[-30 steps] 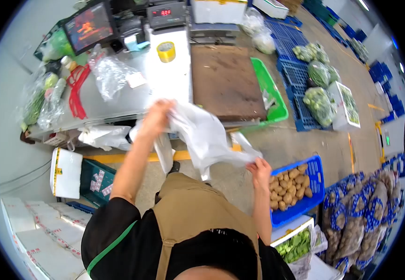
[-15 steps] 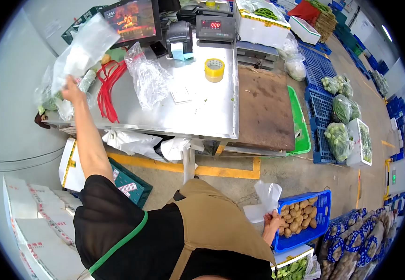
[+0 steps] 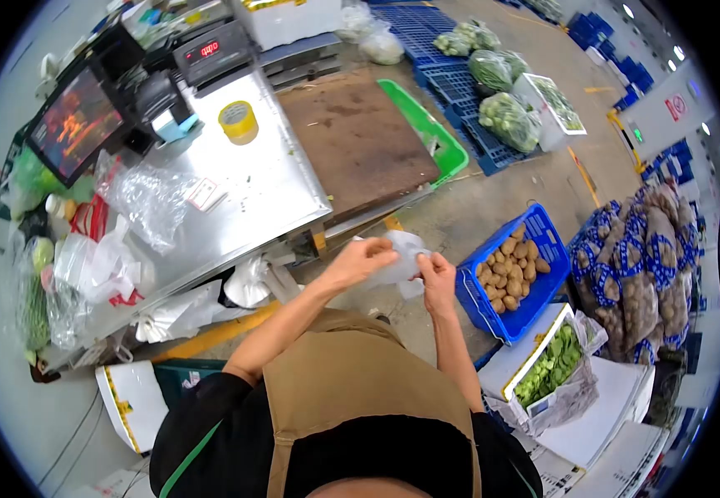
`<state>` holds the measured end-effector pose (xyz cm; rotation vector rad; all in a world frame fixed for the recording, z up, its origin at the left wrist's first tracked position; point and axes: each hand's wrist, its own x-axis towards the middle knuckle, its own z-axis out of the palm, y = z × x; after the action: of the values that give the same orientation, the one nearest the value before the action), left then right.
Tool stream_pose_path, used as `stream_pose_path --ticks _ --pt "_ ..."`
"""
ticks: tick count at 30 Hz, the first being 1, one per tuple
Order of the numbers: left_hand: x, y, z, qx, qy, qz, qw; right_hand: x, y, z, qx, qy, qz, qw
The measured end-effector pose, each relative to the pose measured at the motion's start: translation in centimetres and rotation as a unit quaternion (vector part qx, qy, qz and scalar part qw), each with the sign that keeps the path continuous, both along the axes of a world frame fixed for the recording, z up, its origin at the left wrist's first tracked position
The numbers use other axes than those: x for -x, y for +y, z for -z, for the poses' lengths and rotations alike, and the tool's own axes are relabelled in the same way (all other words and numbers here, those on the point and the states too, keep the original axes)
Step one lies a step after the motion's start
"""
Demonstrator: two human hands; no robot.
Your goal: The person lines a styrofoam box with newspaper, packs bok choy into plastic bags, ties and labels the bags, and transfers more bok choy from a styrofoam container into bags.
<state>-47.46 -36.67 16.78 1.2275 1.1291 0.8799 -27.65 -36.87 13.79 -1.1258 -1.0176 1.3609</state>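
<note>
In front of my apron, both hands are on a thin whitish plastic bag. My left hand has its fingers closed at the bag's left side. My right hand pinches the right edge between thumb and fingers. Just right of my right hand stands a blue crate holding several potatoes. At the far left of the steel table, a white plastic bag lies crumpled among wrapped vegetables.
The steel table carries a tape roll, a scale display and a monitor. A brown board adjoins it. Leafy greens fill a foam box at right, near netted sacks.
My left hand has let go of the white bag at the table's left and come to the small bag. My right hand has moved that bag away from the crate. The view has turned right.
</note>
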Motion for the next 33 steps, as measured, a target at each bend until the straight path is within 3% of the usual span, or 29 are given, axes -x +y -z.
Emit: stream_pose_path --ticks 2,5,6,9,11,13,15,17,20,21,22,25,27,29,31,33 --pt "-2.2 0.7 -1.5 0.043 0.081 0.091 0.992 0.4 -0.3 -1.5 -0.012 -0.004 -0.007 1.000" --pt "-4.4 0.5 -1.6 0.118 0.034 0.122 0.985 -2.2 -0.6 -0.1 -0.037 -0.053 -0.022 0.998" --pt "-5.8 0.2 0.0 0.084 0.002 0.074 0.994 -3.1 -0.9 0.1 -0.042 -0.110 -0.019 0.993" --pt "-9.3 0.1 1.0 0.160 -0.068 0.040 0.984 -5.5 -1.7 -0.9 -0.039 -0.223 0.006 0.974" --pt "-11.3 0.4 3.0 0.153 0.002 0.034 0.988 -6.9 -2.5 -0.2 -0.051 -0.229 0.034 0.972" --pt "-13.0 1.8 5.3 0.225 -0.052 -0.023 0.973 -9.4 -2.9 0.5 -0.025 -0.284 0.052 0.957" --pt "-13.2 4.0 7.2 0.325 -0.260 -0.089 0.905 -13.2 -3.9 1.9 -0.005 -0.353 0.095 0.931" --pt "-11.6 7.6 10.2 0.360 -0.348 -0.127 0.856 -17.1 -4.8 6.8 0.005 -0.436 0.164 0.885" --pt "-9.1 11.7 13.3 0.366 -0.481 -0.082 0.792 -24.3 -9.2 16.1 0.173 -0.546 0.225 0.788" --pt "-9.7 11.8 10.5 0.351 -0.514 -0.006 0.783 -26.8 -11.5 18.2 0.241 -0.564 0.234 0.755" --pt "-15.5 9.3 2.0 0.331 -0.315 -0.198 0.867 -29.1 -13.8 18.2 0.306 -0.538 0.257 0.742" --pt "-17.4 10.6 8.0 0.369 -0.498 0.166 0.767 -34.2 -18.2 19.2 0.421 -0.497 0.297 0.698" --pt "-23.6 8.0 2.6 0.436 -0.310 -0.040 0.844 -36.8 -18.8 18.2 0.457 -0.434 0.313 0.711" --pt "-25.4 8.7 3.4 0.460 -0.348 0.142 0.804 -39.4 -18.3 16.1 0.335 -0.508 0.208 0.766" --pt "-28.7 7.6 1.1 0.406 -0.274 0.133 0.862 -38.4 -15.9 8.6 0.077 -0.445 0.262 0.853" --pt "-31.3 7.1 0.6 0.397 -0.218 0.191 0.870 -34.9 -12.5 -0.2 -0.062 -0.446 0.261 0.854"
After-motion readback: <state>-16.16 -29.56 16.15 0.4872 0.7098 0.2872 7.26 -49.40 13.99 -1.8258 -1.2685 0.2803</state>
